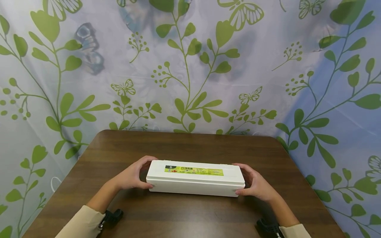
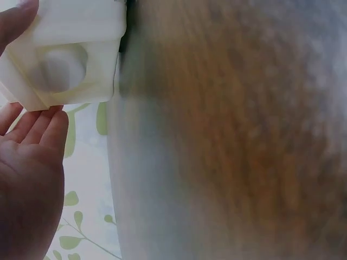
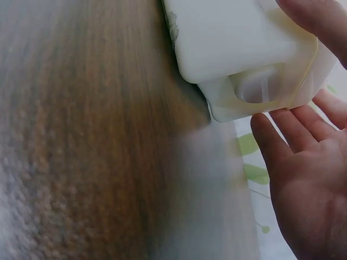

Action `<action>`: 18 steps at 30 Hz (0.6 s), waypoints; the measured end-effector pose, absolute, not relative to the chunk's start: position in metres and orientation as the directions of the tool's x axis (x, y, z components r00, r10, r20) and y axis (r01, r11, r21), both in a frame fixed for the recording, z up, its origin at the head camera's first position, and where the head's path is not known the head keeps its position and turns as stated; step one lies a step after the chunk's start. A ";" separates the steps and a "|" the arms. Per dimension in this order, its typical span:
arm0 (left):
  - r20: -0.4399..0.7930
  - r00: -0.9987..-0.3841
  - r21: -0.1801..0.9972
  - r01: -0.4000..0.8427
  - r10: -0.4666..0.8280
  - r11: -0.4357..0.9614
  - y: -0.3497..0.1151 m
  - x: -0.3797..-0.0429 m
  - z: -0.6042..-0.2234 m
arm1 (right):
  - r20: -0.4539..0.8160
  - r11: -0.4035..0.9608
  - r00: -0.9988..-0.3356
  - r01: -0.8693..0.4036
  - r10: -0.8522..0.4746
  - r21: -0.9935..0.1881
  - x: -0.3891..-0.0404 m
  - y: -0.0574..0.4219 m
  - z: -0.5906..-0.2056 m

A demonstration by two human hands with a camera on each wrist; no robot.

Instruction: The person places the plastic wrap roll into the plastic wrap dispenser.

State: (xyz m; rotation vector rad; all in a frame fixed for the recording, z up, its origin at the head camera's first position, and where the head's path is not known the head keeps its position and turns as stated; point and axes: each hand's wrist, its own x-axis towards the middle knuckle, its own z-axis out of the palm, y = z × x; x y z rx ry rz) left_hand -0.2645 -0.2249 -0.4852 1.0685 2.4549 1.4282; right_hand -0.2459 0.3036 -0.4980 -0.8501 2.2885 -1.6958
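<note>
A long white cling film box lies crosswise over the middle of the table, its lid closed. On its top is a yellow-green label with printed text. My left hand grips the left end, thumb on the near side and fingers round the far side. At the right end, my right hand holds it the same way. Both wrist views show a round roll end through an opening in the box's end. Whether the box touches the table or sits just above it, I cannot tell.
The brown wooden table has rounded far corners. Behind it hangs a pale curtain printed with green leaves and butterflies. Dark straps circle both wrists, below beige sleeves.
</note>
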 end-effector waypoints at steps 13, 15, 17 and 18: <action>0.286 -0.709 0.768 0.572 0.645 0.289 -0.225 -0.262 -0.486 | 0.211 0.203 -0.815 -0.369 -0.539 -0.907 -0.244 0.300 -0.496; 0.279 -0.707 0.771 0.568 0.649 0.287 -0.225 -0.262 -0.486 | 0.206 0.216 -0.816 -0.371 -0.540 -0.903 -0.244 0.300 -0.495; 0.279 -0.709 0.770 0.568 0.648 0.290 -0.225 -0.263 -0.486 | 0.203 0.234 -0.817 -0.377 -0.540 -0.896 -0.244 0.301 -0.495; 0.282 -0.711 0.769 0.569 0.644 0.291 -0.225 -0.263 -0.487 | 0.203 0.241 -0.817 -0.381 -0.540 -0.892 -0.244 0.301 -0.496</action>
